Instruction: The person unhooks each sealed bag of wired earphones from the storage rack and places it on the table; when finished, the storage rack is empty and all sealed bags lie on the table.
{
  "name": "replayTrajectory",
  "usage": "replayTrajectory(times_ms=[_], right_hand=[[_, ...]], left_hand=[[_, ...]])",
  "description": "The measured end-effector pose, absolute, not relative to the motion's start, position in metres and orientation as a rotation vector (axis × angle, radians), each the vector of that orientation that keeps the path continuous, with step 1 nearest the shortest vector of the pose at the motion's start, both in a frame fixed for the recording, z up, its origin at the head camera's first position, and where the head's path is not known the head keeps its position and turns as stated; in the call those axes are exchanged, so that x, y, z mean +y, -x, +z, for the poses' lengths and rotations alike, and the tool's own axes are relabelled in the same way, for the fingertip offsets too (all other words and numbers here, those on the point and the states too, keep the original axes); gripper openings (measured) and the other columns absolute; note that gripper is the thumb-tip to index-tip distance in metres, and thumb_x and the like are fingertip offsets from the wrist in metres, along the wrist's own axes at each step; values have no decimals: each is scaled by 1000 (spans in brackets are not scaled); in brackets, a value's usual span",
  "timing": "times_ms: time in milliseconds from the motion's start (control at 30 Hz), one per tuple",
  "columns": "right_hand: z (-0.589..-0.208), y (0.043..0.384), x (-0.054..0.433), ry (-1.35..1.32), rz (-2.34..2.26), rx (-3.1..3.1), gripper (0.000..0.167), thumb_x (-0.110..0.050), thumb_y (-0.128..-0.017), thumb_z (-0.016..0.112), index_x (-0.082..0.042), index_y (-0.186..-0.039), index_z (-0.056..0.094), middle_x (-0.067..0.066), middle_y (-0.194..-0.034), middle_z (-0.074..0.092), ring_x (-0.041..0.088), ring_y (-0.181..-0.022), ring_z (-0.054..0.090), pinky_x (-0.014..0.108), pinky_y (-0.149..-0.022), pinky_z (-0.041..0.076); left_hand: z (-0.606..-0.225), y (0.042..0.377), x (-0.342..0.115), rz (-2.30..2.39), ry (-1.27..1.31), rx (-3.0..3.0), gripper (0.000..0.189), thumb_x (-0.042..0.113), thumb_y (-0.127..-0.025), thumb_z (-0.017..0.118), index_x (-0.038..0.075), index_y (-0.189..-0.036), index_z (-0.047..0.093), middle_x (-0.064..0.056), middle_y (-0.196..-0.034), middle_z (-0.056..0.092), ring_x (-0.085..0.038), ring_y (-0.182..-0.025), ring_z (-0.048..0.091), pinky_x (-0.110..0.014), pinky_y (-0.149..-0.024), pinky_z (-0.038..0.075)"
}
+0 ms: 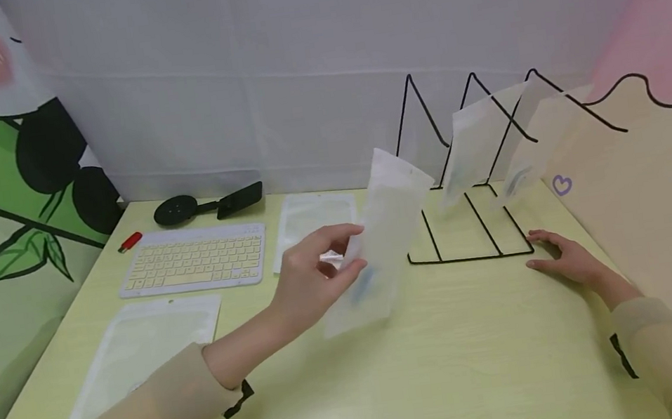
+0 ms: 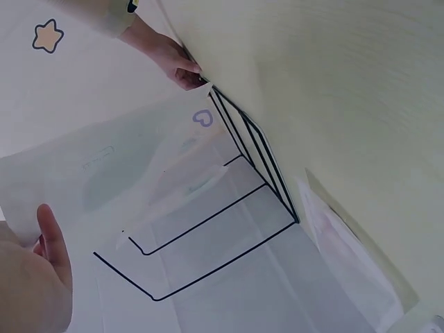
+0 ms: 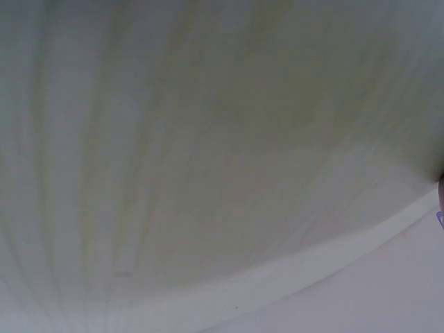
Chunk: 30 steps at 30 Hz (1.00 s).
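My left hand (image 1: 313, 276) pinches a translucent white plastic pouch (image 1: 396, 208) between thumb and fingers, raised above the table. A blue mark shows near the pouch's lower part. In the left wrist view the same pouch (image 2: 83, 152) spreads from the thumb towards the rack. A black wire rack (image 1: 473, 259) with bent upright prongs stands at the back right. Two translucent pouches (image 1: 479, 137) hang among its prongs. My right hand (image 1: 566, 264) lies at the rack's front right corner, thumb and finger apart beside the wire. The right wrist view is mostly blurred pale surface.
A white keyboard (image 1: 196, 260) lies at the left, with a red USB stick (image 1: 130, 242) and a black round-ended object (image 1: 177, 210) beside it. A flat pouch (image 1: 311, 216) sits behind my left hand; a larger pouch (image 1: 143, 341) lies under the left forearm.
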State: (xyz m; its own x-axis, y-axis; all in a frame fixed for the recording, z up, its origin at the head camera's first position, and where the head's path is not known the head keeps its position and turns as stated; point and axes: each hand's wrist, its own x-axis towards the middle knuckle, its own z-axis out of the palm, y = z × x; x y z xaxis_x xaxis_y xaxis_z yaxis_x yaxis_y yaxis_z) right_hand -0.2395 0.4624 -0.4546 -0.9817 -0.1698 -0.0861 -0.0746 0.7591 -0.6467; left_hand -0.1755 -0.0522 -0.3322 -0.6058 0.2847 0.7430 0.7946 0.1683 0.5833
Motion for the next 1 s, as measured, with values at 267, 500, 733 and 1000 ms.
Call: replayTrajectory(times_ms=[267, 500, 733, 1000], right_hand=[[-455, 240, 463, 183, -1017, 2813, 70, -32, -85, 70, -2, -140, 38, 22, -152, 24, 50, -138, 13, 68, -105, 13], [-455, 237, 461, 177, -1028, 2799, 70, -32, -86, 69, -2, -141, 37, 22, -152, 23, 50, -138, 12, 69, -104, 13], [-456, 237, 462, 192, -1038, 2803, 69, -30, -87, 69, -1, -141, 37, 23, -152, 23, 49, -139, 11, 68, -105, 13], [-457, 239, 462, 193, -1064, 2800, 67, -30, -86, 70, -2, -138, 39, 22, -151, 26, 48, -138, 13, 67, -104, 16]], left_hand=[[-331, 159, -77, -1646, 780, -2136, 49, 2, -76, 77, 11, -120, 55, -2, -89, 67, -11, -78, 60, -25, -55, 54], [-336, 150, -95, -1667, 622, -2204, 24, 3, -77, 76, 8, -96, 62, -2, -86, 62, -8, -80, 61, -25, -55, 54], [-341, 141, -110, -1733, 505, -2281, 18, 6, -78, 76, 7, -90, 62, -2, -84, 59, -7, -79, 59, -22, -60, 54], [-348, 128, -130, -1785, 391, -2401, 24, 12, -79, 77, 5, -95, 60, -4, -86, 62, -8, -81, 60, -17, -74, 51]])
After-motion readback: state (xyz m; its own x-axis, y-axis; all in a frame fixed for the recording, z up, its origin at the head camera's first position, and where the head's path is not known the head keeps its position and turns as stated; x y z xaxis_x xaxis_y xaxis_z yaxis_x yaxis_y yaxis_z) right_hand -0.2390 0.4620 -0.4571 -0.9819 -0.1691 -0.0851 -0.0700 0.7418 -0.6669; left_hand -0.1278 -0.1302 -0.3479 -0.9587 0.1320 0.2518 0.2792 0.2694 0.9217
